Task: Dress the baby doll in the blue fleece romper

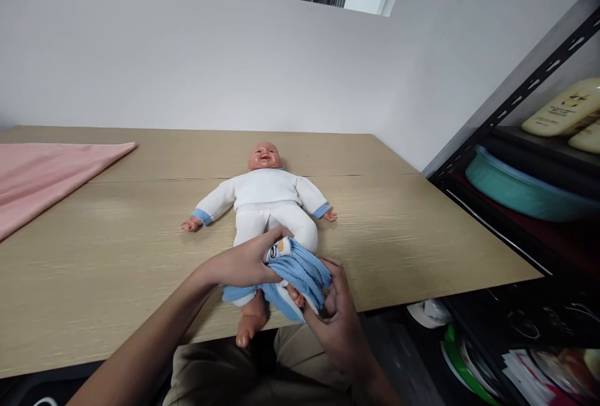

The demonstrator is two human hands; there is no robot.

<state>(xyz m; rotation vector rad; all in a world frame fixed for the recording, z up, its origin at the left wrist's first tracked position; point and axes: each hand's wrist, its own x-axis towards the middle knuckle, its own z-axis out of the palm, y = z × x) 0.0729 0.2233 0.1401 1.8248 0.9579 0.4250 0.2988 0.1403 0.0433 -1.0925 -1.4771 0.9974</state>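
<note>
A baby doll [265, 159] lies on its back on the wooden table, head away from me, in a white long-sleeved top [267, 187] with blue cuffs and white leggings. Blue terry pants [300, 268] with a white label are bunched around its lower legs. My left hand [255, 259] grips the bunched cloth near the label, thumb on top. On the other side, my right hand [335, 315] pinches the cloth edge beside a doll foot [295, 295], whose toes poke out of it. The doll's other bare foot [252, 321] hangs near the table's front edge.
A pink cloth [51, 175] lies on the table [398, 237] at the left. To the right, a black shelf holds a teal basin [525, 187] and cream bottles [565, 106]. A white wall [210, 56] rises behind the table. My lap is just below the front edge.
</note>
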